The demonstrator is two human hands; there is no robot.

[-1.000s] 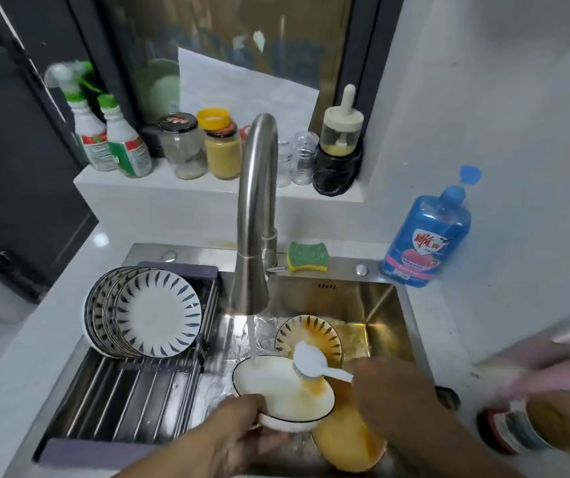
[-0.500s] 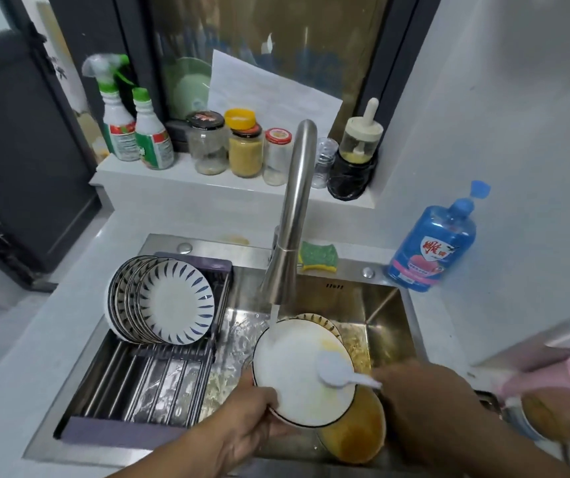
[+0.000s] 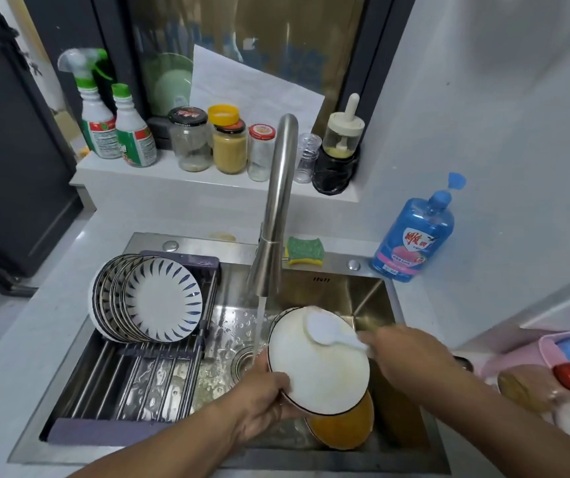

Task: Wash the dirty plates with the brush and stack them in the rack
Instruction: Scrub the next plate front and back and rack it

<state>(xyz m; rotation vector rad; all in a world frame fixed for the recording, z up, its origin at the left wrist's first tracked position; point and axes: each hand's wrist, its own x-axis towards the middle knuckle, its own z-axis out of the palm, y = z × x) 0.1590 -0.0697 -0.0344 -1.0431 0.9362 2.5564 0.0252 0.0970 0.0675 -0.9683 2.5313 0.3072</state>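
1. Head camera view, looking down at a steel sink [image 3: 373, 294] with a tall brushed-steel faucet [image 3: 276, 208] running water.
2. Compared with half a second ago, the white plastic dish brush [image 3: 325, 329] has slid from the lower right of the plate's face up to its top edge, and the yellow smear on that face looks fainter.
3. Left hand [image 3: 263, 398], below the faucet spout, grasps the white round plate with a dark rim [image 3: 318, 370] by its lower left edge, thumb on the face and fingers curled behind.
4. Right hand [image 3: 404, 353], to the right of the faucet, is closed around the end of the brush handle; its fingers are blurred.
5. This plate is tipped up so its face looks toward the camera, just right of the water stream.
6. Long axis of the brush runs from the right hand up and left, with the rounded head pointing toward the faucet and touching the plate.
7. An orange-stained round plate [image 3: 342, 429] lies in the sink directly under the held one.
8. Left of the faucet, blue-and-white patterned plates [image 3: 163, 298] stand on edge in a metal-bar drying rack [image 3: 145, 377].
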